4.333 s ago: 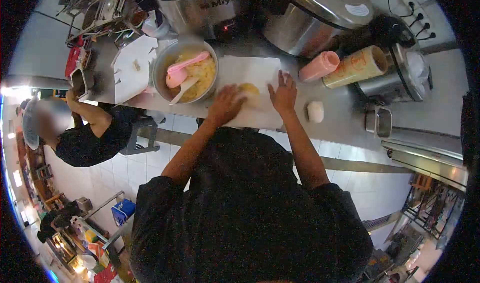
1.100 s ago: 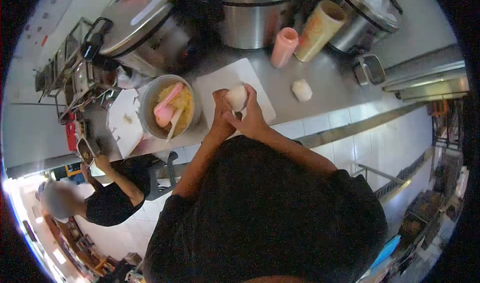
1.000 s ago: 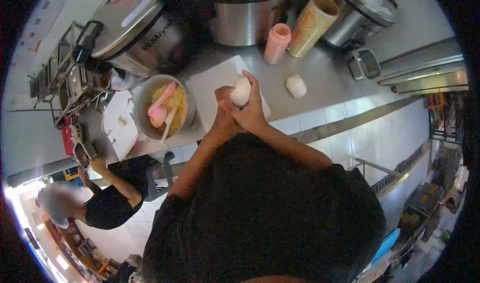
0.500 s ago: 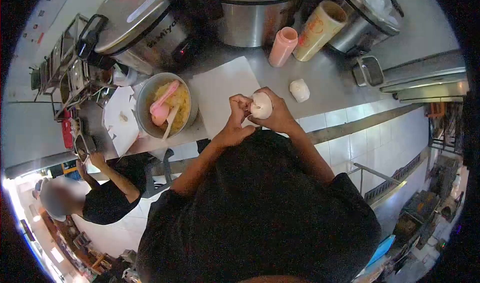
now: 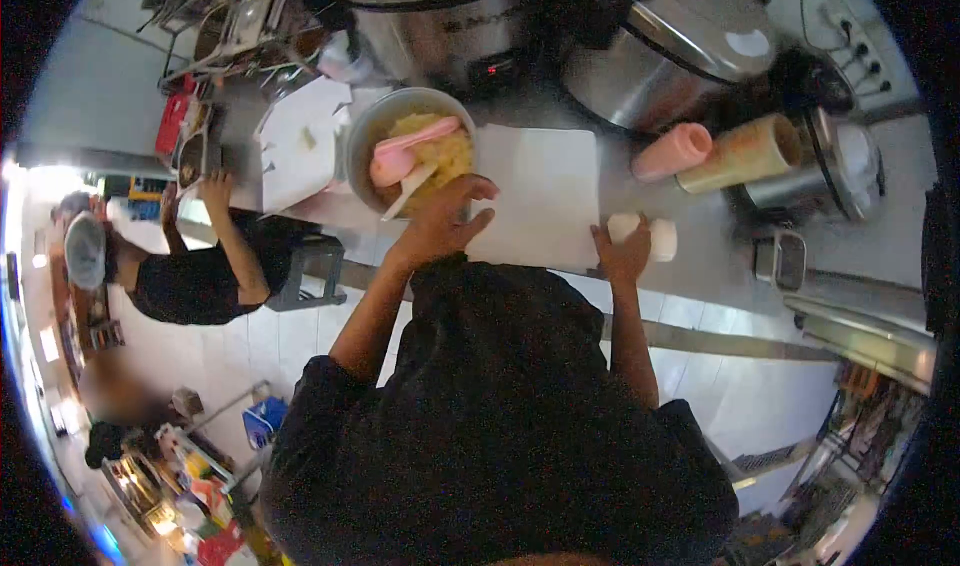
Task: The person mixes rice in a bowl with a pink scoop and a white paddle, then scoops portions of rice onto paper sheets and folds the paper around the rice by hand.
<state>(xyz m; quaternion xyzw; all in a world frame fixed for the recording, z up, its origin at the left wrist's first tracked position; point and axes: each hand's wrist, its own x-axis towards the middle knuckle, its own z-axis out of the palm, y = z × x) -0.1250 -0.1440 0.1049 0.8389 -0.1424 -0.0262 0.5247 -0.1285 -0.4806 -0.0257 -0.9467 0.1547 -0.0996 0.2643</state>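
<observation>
My right hand (image 5: 624, 254) rests at the near right of the counter with its fingers around a smooth white ball (image 5: 626, 226), which looks like dough or a wrapped bun. Right beside it sits a second white ball (image 5: 663, 241). My left hand (image 5: 447, 218) holds nothing, its thumb and fingers apart, at the near right rim of a metal pot (image 5: 356, 151). Inside the pot is a yellow, mashed-looking food (image 5: 452, 154), with a pink-handled scoop (image 5: 420, 138) and a pale spatula (image 5: 410, 188) in it. A white board (image 5: 540, 191) lies between my hands.
A pink bottle (image 5: 672, 153) and a tall yellowish cylinder (image 5: 740, 154) lean past the board's right. Large steel cookers (image 5: 440, 36) line the back. Cut white paper (image 5: 305, 146) lies left of the pot. A co-worker (image 5: 200, 276) stands at the left, hands at a metal container.
My hands have parted. The right one carried the white ball to the right, beside the other; the left moved left to the pot, fingers spread. The camera view has turned.
</observation>
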